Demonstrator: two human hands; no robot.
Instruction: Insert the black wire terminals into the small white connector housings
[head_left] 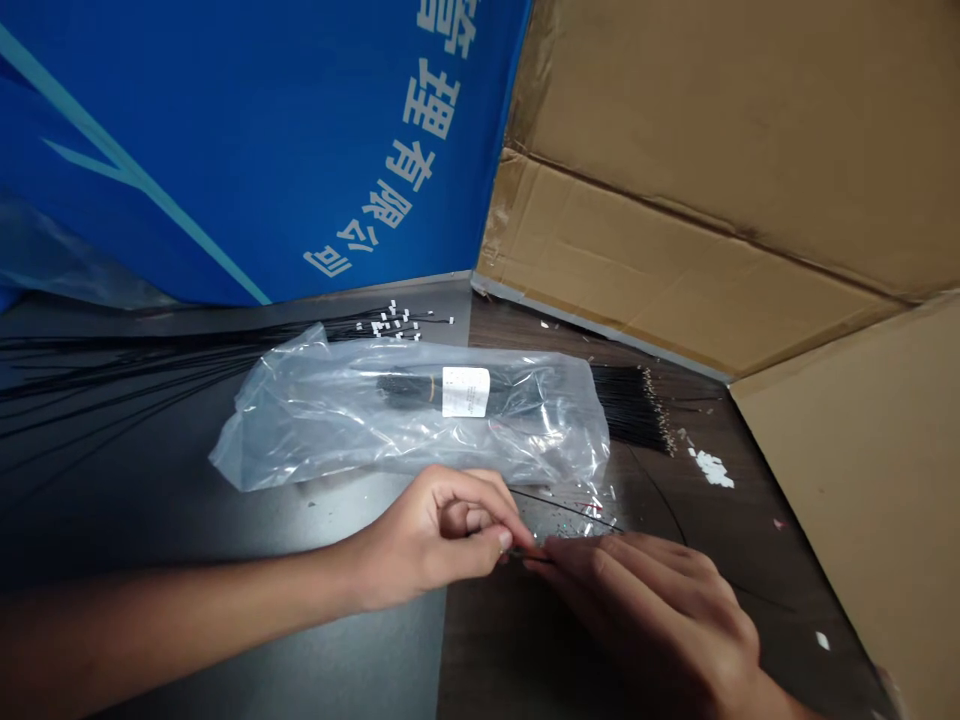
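Low in the head view, over the seam where a dark grey tabletop (225, 520) meets a brown wood-grain board (495, 640), the two hands come together. The left arm reaches in from the left edge, nearly level, and the left hand (427, 535) is curled almost closed, its thumb and forefinger pinched on a thin black wire (566, 509) near the wire's end. The right hand (645, 620) comes in from the lower right, palm down, with its fingers lying close together and their tips just beside the left thumb. Whether those fingers grip the wire too is hidden.

Just beyond the hands lies a clear plastic bag (409, 420) holding a black wire bundle with a white label (465, 391). Long loose black wires (150, 375) fan out on the tabletop behind the bag, tipped with small white tabs (394, 322). To the bag's right, partly under it, sits a dense black bundle with metal-tipped ends (634, 410) — white scraps (712, 468) are scattered near it. Brown cardboard flaps (675, 200) and a blue panel with white Chinese characters (247, 150) rise along the back.
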